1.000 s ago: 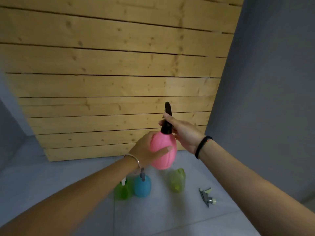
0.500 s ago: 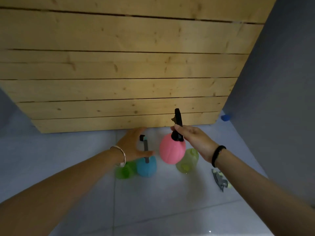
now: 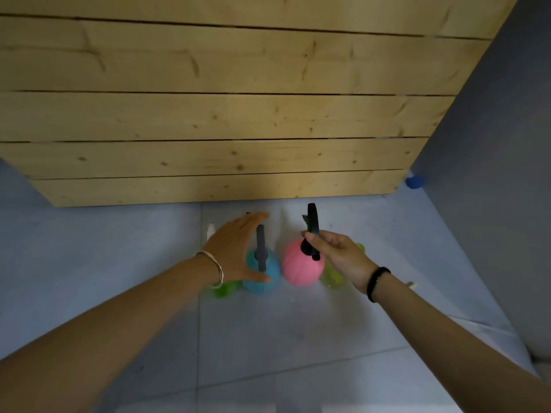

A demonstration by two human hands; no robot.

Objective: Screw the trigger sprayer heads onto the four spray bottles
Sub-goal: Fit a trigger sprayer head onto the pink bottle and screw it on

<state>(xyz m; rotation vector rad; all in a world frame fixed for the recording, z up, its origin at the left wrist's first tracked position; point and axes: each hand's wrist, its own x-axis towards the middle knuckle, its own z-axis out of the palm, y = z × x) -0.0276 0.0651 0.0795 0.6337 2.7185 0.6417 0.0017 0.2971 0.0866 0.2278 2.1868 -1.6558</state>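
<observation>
A round pink bottle (image 3: 302, 268) with a black sprayer head (image 3: 311, 228) stands on the grey floor. My right hand (image 3: 337, 257) grips that head at its neck. Left of it is a blue bottle (image 3: 264, 274) with a dark grey sprayer head (image 3: 261, 247). My left hand (image 3: 235, 248) hovers over it, fingers spread, thumb by the bottle's front. A green bottle (image 3: 223, 289) shows below my left wrist, its white sprayer tip (image 3: 211, 229) beyond. A yellow-green bottle (image 3: 332, 277) is mostly hidden behind my right hand.
A wall of pale wooden planks (image 3: 226, 120) rises just behind the bottles. A grey wall (image 3: 492, 174) closes the right side. A small blue object (image 3: 415, 182) lies in the far right corner. A bit of a loose sprayer head (image 3: 411, 284) peeks past my right wrist.
The pink bottle came down from mid-air to the floor beside the blue one. My left hand let go of it and moved over the blue bottle.
</observation>
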